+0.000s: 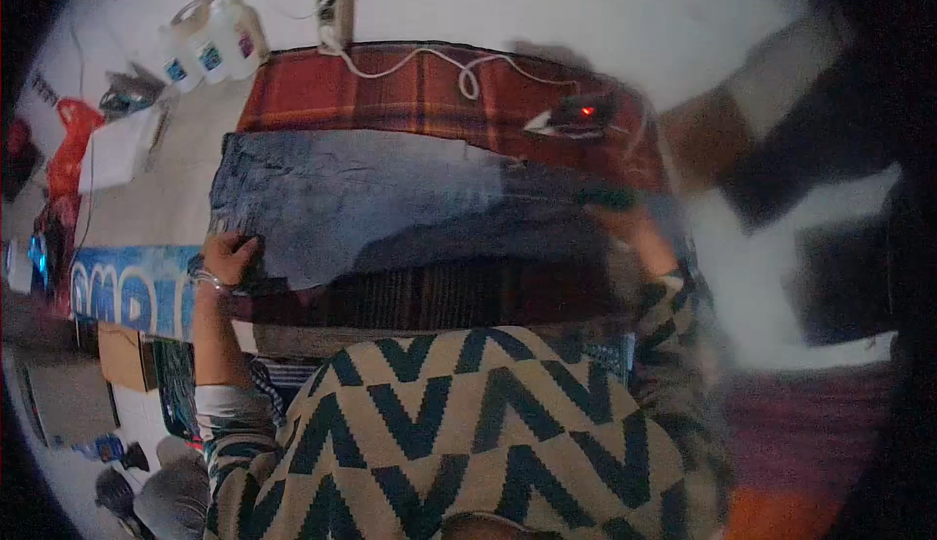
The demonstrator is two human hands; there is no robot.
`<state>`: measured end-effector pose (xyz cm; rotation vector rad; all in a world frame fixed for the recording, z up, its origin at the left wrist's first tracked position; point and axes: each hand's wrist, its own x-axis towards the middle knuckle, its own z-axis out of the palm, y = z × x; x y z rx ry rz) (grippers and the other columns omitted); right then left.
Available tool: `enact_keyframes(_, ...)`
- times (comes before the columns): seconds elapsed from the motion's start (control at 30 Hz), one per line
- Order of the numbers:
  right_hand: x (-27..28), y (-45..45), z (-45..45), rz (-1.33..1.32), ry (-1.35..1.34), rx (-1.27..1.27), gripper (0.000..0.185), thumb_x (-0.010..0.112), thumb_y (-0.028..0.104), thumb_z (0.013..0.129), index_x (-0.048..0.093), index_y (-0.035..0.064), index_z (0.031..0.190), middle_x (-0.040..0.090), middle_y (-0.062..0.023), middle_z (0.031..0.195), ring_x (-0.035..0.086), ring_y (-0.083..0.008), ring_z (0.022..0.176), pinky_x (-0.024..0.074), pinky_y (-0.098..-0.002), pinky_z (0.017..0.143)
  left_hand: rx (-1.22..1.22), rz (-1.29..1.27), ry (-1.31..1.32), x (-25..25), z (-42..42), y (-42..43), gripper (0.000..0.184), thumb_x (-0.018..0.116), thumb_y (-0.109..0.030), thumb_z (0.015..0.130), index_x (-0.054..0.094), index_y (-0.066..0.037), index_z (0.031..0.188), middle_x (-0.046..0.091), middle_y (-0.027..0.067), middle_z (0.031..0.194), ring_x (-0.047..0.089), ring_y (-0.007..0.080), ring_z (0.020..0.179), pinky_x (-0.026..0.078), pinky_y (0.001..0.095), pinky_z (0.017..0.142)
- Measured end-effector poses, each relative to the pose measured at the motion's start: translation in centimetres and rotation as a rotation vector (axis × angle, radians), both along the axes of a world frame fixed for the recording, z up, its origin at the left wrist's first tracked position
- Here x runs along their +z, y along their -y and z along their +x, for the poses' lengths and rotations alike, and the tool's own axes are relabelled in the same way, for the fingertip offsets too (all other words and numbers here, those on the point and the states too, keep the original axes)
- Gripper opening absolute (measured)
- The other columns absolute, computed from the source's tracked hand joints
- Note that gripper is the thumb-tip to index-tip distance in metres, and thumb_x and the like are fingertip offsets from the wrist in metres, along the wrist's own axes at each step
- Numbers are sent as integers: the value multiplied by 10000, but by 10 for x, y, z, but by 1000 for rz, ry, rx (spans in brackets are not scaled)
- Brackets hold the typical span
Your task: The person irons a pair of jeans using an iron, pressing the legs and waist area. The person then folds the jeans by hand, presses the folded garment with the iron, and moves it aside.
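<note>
Head view, dim and blurry toward the right: grey-blue cloth (390, 189), looks like a garment, lies lengthwise across a red plaid blanket (332, 91) covering the work surface, its left end ragged with wrinkles, its right part darker and reaching toward the right arm. Left hand (232, 259) sits at the cloth's lower left corner, fingers curled and apparently pinching the edge. Right hand (630, 228) is at the cloth's far right end, smeared by blur; can't tell if it grips or just rests. Iron (576, 116), red light lit, stands on the blanket just beyond the cloth's right half, no hand on it; white cord (429, 50) loops from it to the power strip (335, 18) beyond the blanket's far edge. White jugs (220, 42) stand far left, well apart from the hands. Step in hand, as judged: laying out or straightening the cloth, one hand per end. Creases remain near the left end, so the next move probably calls for light, even tension between both hands, cloth kept flat on the blanket, right forearm clear of the iron.
</note>
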<state>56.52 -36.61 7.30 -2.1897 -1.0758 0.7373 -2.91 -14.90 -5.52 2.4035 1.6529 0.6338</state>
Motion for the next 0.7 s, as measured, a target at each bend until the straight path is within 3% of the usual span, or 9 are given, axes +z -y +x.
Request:
enact_keyframes(0.1, -6, 17, 48, -16, -35, 21, 505, 788, 355, 728, 620, 6, 1052, 647, -78, 958, 607, -203, 881, 488, -345, 787, -35, -421, -82, -30, -35, -41, 315, 576, -330, 869, 656, -35, 944, 646, 197, 884, 596, 384, 838, 469, 432, 741)
enact_keyframes(0.17, -10, 33, 72, -122, -19, 59, 526, 789, 352, 727, 612, 0, 1076, 644, -76, 1007, 602, -214, 926, 481, -347, 827, -381, -132, -284, -41, -54, -58, 308, 502, -319, 911, 637, -55, 994, 633, 203, 936, 590, 382, 840, 460, 421, 747)
enact_keyframes(0.23, -13, 54, 91, -52, 31, 65, 511, 779, 337, 737, 610, -8, 1074, 638, -80, 1027, 598, -232, 956, 466, -352, 868, -429, -102, -295, -61, -74, -76, 294, 462, -284, 936, 618, -63, 1054, 630, 187, 973, 587, 378, 874, 459, 412, 779)
enact_keyframes(0.27, -11, 63, 98, -30, 49, 61, 506, 776, 332, 740, 609, -10, 1073, 635, -81, 1034, 597, -238, 967, 461, -354, 881, -238, -360, 118, -73, -84, -85, 285, 464, -276, 936, 619, -73, 1062, 629, 185, 967, 585, 378, 900, 460, 407, 801)
enact_keyframes(0.37, -6, 95, 124, -271, 88, -265, 492, 768, 312, 742, 610, 1, 1090, 635, -87, 1028, 589, -251, 979, 447, -366, 901, -88, -520, 187, -22, -47, -64, 283, 449, -267, 947, 630, -84, 1065, 627, 198, 1022, 576, 382, 995, 462, 392, 855)
enact_keyframes(0.4, -14, 112, 142, -112, 54, -247, 507, 771, 327, 733, 614, 4, 1091, 635, -97, 1035, 585, -245, 988, 442, -364, 907, -214, -476, -249, -24, -50, -75, 305, 454, -302, 943, 638, -85, 1055, 625, 212, 1047, 578, 385, 1003, 460, 389, 864)
enact_keyframes(0.47, -2, 133, 154, 63, 9, -250, 487, 771, 332, 723, 635, 11, 1063, 645, -108, 1005, 603, -244, 923, 469, -357, 848, -350, -404, -680, -28, -46, -84, 329, 459, -337, 939, 645, -87, 1046, 624, 226, 1072, 579, 388, 1011, 457, 386, 872)
enact_keyframes(0.6, -12, 164, 185, 7, 121, -270, 443, 760, 309, 736, 645, 4, 1035, 653, -100, 951, 620, -224, 820, 497, -337, 743, -68, -703, -390, -33, -43, -80, 413, 487, -396, 916, 620, -53, 1103, 616, 204, 1128, 587, 368, 1013, 451, 394, 880)
enact_keyframes(0.7, 10, 158, 173, -50, 185, -564, 385, 738, 268, 757, 648, -1, 1018, 651, -93, 904, 612, -193, 737, 505, -315, 666, -33, -709, -84, -12, -45, -56, 481, 494, -421, 909, 590, -23, 1162, 607, 181, 1166, 589, 331, 1028, 447, 393, 886)
